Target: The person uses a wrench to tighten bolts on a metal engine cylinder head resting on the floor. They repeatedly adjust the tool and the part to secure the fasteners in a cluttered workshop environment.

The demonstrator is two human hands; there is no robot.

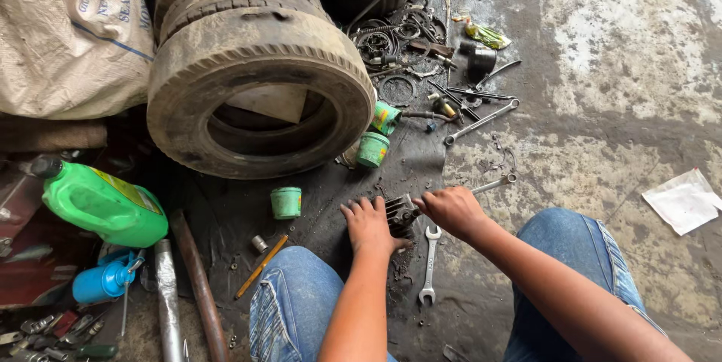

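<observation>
Left hand [370,225] clamps the finned metal part [402,213] flat to the floor — best kept braced so — while right hand [453,210], fist closed round a tool I can't make out, works square on it.

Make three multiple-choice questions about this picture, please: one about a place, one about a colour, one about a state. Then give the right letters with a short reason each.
1. Where does the combination wrench lie?
A. On the ground between the person's knees
B. Inside the tyre
C. On the white sack

2. What colour is the large jug at the left?
A. Red
B. Green
C. Black

3. How does the front tyre stand?
A. Flat on the ground
B. Hung from a hook
C. Tilted, leaning back on the tyres behind it

Answers:
1 A: the wrench lies on the dirty floor just below the right hand, between the jeans legs.
2 B: the jug body is bright green with a dark cap.
3 C: its opening faces the camera and its top rests against the stacked tyres.

The left hand rests on a dark finned metal part.
</observation>
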